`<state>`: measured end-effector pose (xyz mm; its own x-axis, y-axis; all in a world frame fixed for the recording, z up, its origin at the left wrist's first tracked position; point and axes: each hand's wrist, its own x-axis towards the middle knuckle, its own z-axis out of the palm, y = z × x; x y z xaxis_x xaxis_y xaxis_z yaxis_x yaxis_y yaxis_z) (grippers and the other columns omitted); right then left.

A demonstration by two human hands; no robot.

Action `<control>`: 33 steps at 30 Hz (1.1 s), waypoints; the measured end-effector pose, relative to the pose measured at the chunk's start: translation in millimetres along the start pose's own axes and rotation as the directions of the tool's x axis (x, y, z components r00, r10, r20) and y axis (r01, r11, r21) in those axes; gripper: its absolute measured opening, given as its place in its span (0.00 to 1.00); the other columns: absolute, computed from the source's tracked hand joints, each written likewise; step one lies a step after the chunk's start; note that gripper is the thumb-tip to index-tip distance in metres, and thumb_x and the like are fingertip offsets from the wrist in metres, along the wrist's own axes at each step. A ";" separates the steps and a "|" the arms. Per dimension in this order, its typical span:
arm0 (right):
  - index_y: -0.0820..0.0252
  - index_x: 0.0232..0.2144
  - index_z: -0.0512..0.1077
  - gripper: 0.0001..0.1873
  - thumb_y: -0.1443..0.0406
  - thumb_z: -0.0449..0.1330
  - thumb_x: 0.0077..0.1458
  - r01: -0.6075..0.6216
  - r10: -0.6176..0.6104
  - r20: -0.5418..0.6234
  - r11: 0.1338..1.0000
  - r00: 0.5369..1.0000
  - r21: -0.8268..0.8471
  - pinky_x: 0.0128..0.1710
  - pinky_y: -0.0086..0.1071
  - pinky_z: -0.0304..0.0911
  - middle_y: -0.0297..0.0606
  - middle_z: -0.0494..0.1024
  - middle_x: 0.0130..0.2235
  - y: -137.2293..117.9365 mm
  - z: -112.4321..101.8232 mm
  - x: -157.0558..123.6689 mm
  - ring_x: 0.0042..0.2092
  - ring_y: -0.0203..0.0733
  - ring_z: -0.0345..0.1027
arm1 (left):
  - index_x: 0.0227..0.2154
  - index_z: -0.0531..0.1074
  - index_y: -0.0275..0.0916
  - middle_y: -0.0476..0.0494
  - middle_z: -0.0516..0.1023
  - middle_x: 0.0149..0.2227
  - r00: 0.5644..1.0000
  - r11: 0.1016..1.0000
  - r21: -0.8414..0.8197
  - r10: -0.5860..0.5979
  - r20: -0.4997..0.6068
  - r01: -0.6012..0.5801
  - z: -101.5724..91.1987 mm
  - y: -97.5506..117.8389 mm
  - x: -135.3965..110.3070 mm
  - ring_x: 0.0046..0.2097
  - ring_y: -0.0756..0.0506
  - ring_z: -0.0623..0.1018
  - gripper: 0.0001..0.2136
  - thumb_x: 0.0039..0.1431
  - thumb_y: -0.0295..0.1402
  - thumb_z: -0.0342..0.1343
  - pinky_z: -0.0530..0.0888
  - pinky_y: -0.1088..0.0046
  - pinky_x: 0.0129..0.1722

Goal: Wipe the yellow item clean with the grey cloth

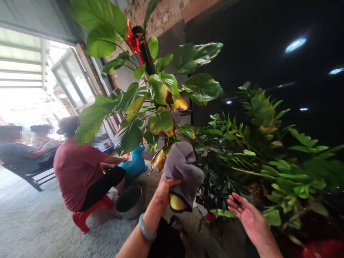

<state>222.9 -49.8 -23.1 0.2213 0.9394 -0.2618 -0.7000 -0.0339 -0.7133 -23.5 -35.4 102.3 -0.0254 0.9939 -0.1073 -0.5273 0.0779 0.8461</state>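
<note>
My left hand point(164, 190), with a pale bangle point(146, 228) at the wrist, is closed around a grey cloth point(184, 168) whose yellow underside shows at the bottom. The cloth is bunched up in front of a tall broad-leaved plant point(162, 86), some of whose leaves are yellowed and brown. To the right, my right hand point(247, 216) is held palm up with its fingers apart and nothing in it. Close beside it are the leaves of a bushy low plant point(282, 175).
At left a person in a red shirt point(77, 172) sits on a red stool point(92, 213), near a grey basin point(129, 201) and a blue toy-like object point(135, 163). Further left, other people sit on a bench point(30, 179). A dark glossy wall point(258, 53) stands behind the plants.
</note>
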 end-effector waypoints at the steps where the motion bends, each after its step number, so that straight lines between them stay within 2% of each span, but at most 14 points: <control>1: 0.56 0.25 0.78 0.16 0.55 0.69 0.30 -0.008 0.008 -0.003 1.000 1.000 -0.004 0.39 0.47 0.66 0.43 0.81 0.34 -0.7 2.0 -1.0 0.36 0.53 0.73 | 0.33 0.76 0.32 0.40 0.81 0.28 0.999 0.999 -0.021 0.046 -0.009 -0.046 7.2 9.9 7.9 0.32 0.36 0.80 0.22 0.27 0.20 0.65 0.74 0.54 0.42; 3: 0.56 0.25 0.79 0.17 0.55 0.69 0.29 -0.017 0.017 -0.002 1.000 1.000 -0.016 0.37 0.45 0.67 0.42 0.81 0.34 -1.5 6.2 -3.6 0.37 0.53 0.73 | 0.33 0.75 0.33 0.42 0.81 0.27 0.996 0.995 -0.037 0.086 -0.035 -0.087 18.7 15.6 21.2 0.32 0.38 0.80 0.21 0.27 0.21 0.65 0.74 0.55 0.43; 6: 0.56 0.28 0.79 0.18 0.54 0.68 0.31 -0.007 0.007 0.011 0.999 1.000 -0.039 0.37 0.45 0.66 0.42 0.81 0.34 -2.2 8.6 -7.1 0.38 0.53 0.73 | 0.30 0.75 0.33 0.43 0.80 0.25 0.998 0.999 0.031 -0.019 -0.057 0.021 20.5 -11.4 22.4 0.28 0.41 0.79 0.19 0.27 0.22 0.65 0.75 0.58 0.40; 9: 0.56 0.28 0.79 0.18 0.54 0.68 0.32 -0.005 0.005 0.013 0.999 1.000 -0.042 0.38 0.46 0.66 0.43 0.81 0.34 -4.4 4.7 -8.2 0.38 0.54 0.73 | 0.29 0.76 0.32 0.41 0.80 0.25 0.968 0.965 0.125 -0.241 0.072 0.231 6.3 -49.1 0.3 0.27 0.41 0.78 0.17 0.29 0.25 0.66 0.75 0.61 0.36; 11: 0.56 0.25 0.78 0.17 0.54 0.69 0.30 -0.005 0.005 0.001 1.000 1.000 -0.022 0.38 0.46 0.65 0.43 0.81 0.33 -6.5 0.6 -7.2 0.37 0.54 0.73 | 0.30 0.77 0.32 0.42 0.80 0.25 0.924 0.939 0.171 -0.330 0.194 0.299 -1.9 -57.3 -14.8 0.30 0.39 0.79 0.17 0.29 0.23 0.65 0.75 0.62 0.36; 12: 0.56 0.24 0.78 0.17 0.53 0.69 0.29 -0.004 0.004 -0.008 1.000 1.000 -0.012 0.38 0.46 0.65 0.43 0.81 0.33 -7.4 -1.1 -6.4 0.36 0.53 0.73 | 0.30 0.77 0.33 0.43 0.80 0.25 0.916 0.942 0.176 -0.324 0.236 0.288 -3.1 -53.8 -18.8 0.32 0.38 0.80 0.18 0.27 0.21 0.64 0.75 0.63 0.37; 14: 0.55 0.24 0.78 0.17 0.53 0.68 0.30 -0.001 0.001 -0.014 1.000 1.000 -0.002 0.39 0.47 0.64 0.43 0.81 0.32 -8.0 -3.1 -4.5 0.35 0.52 0.72 | 0.30 0.77 0.34 0.45 0.81 0.26 0.940 0.972 0.125 -0.223 0.257 0.197 1.6 -34.5 -17.0 0.35 0.37 0.80 0.20 0.26 0.21 0.63 0.75 0.64 0.39; 18: 0.55 0.25 0.78 0.15 0.54 0.67 0.34 0.015 -0.015 0.011 1.000 1.000 -0.012 0.41 0.48 0.63 0.44 0.80 0.34 -3.7 -0.2 -2.7 0.37 0.53 0.72 | 0.37 0.75 0.35 0.44 0.82 0.34 0.997 0.998 -0.058 -0.028 0.066 0.032 27.4 10.5 14.9 0.41 0.37 0.80 0.19 0.34 0.27 0.63 0.74 0.62 0.45; 20: 0.57 0.26 0.78 0.15 0.55 0.67 0.34 0.014 -0.014 0.007 1.000 1.000 -0.021 0.40 0.47 0.64 0.44 0.80 0.34 -1.2 2.8 -3.6 0.37 0.54 0.72 | 0.38 0.74 0.35 0.43 0.82 0.34 0.997 0.994 -0.099 -0.046 -0.054 0.040 35.3 11.2 28.7 0.42 0.39 0.80 0.18 0.39 0.25 0.61 0.74 0.62 0.47; 22: 0.57 0.27 0.78 0.16 0.55 0.67 0.34 0.009 -0.009 0.001 1.000 1.000 -0.028 0.39 0.46 0.64 0.44 0.80 0.34 -0.9 4.8 -5.5 0.37 0.54 0.72 | 0.36 0.73 0.34 0.42 0.82 0.31 0.977 0.981 -0.087 -0.182 -0.113 0.173 32.9 -7.0 31.2 0.41 0.38 0.80 0.16 0.39 0.22 0.59 0.74 0.60 0.47; 25: 0.58 0.27 0.78 0.19 0.54 0.68 0.31 -0.013 0.013 -0.005 1.000 1.000 -0.025 0.37 0.44 0.65 0.44 0.80 0.33 -4.9 4.1 -8.3 0.37 0.53 0.73 | 0.33 0.74 0.32 0.39 0.81 0.27 0.897 0.901 -0.041 -0.434 -0.083 0.432 13.5 -47.5 14.6 0.41 0.34 0.80 0.17 0.33 0.19 0.58 0.73 0.56 0.47; 27: 0.58 0.26 0.78 0.19 0.54 0.69 0.29 -0.026 0.026 -0.015 1.000 1.000 -0.011 0.36 0.44 0.65 0.44 0.81 0.32 -8.3 1.6 -8.8 0.36 0.53 0.73 | 0.32 0.74 0.32 0.40 0.81 0.27 0.891 0.889 -0.061 -0.454 0.005 0.453 0.6 -61.4 0.0 0.42 0.33 0.79 0.19 0.29 0.17 0.58 0.73 0.55 0.47; 29: 0.57 0.24 0.78 0.17 0.54 0.69 0.29 -0.019 0.019 -0.028 1.000 0.999 0.005 0.36 0.44 0.65 0.43 0.81 0.33 -10.1 -0.8 -7.6 0.35 0.52 0.72 | 0.31 0.75 0.32 0.40 0.81 0.26 0.904 0.903 -0.068 -0.419 0.081 0.425 -3.8 -54.2 -6.6 0.42 0.31 0.79 0.19 0.28 0.19 0.59 0.73 0.54 0.47; 33: 0.56 0.26 0.78 0.15 0.55 0.67 0.33 0.002 -0.002 -0.036 1.000 0.999 -0.003 0.36 0.44 0.65 0.42 0.80 0.33 -7.6 -0.7 -4.4 0.35 0.51 0.72 | 0.33 0.75 0.32 0.43 0.81 0.28 0.968 0.966 -0.109 -0.221 0.116 0.233 13.1 -2.6 16.2 0.43 0.33 0.79 0.17 0.33 0.25 0.61 0.73 0.56 0.47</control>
<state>227.8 -54.0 -17.0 0.2465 0.9267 -0.2835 -0.6980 -0.0332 -0.7154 -11.4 -18.5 105.2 0.1903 0.9543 -0.2303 -0.6083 0.2987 0.7354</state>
